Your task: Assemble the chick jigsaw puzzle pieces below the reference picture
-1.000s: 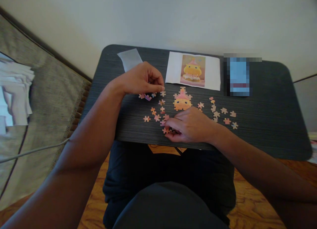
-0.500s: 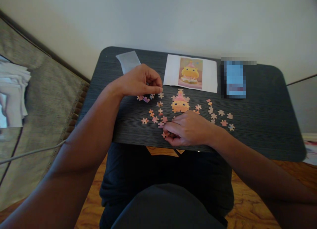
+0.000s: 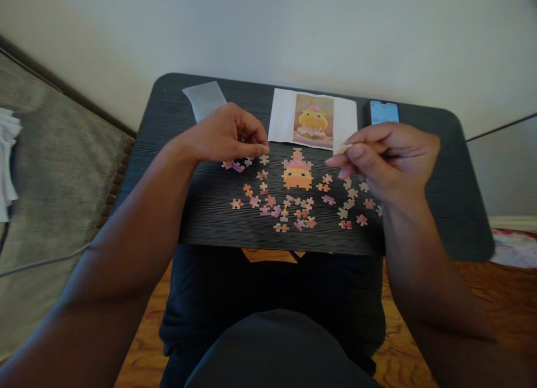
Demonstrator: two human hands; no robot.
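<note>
In the head view, a partly joined jigsaw puzzle (image 3: 297, 175) shows a yellow face with a pink pointed hat. Loose puzzle pieces (image 3: 271, 200) lie to its left, right and front. My left hand (image 3: 235, 133) hovers over the pieces left of the joined part, thumb and forefinger pinched together; whatever is between them, if anything, is hidden. Raised to the right of the joined part, my right hand (image 3: 386, 155) pinches a small pale puzzle piece (image 3: 344, 149) between thumb and fingers. Behind the joined part lies a paper sheet (image 3: 283, 116) with the printed picture.
A dark table (image 3: 444, 175) with rounded corners stands against the wall. At its back left is a translucent plastic bag (image 3: 206, 99). A phone (image 3: 384, 111) stands at the back right, partly behind my right hand. A grey sofa (image 3: 54, 136) with papers is at the left.
My right hand has risen from the pieces at the front edge and moved right and away from me, now with a piece in it. The left hand stays pinched at about the same place.
</note>
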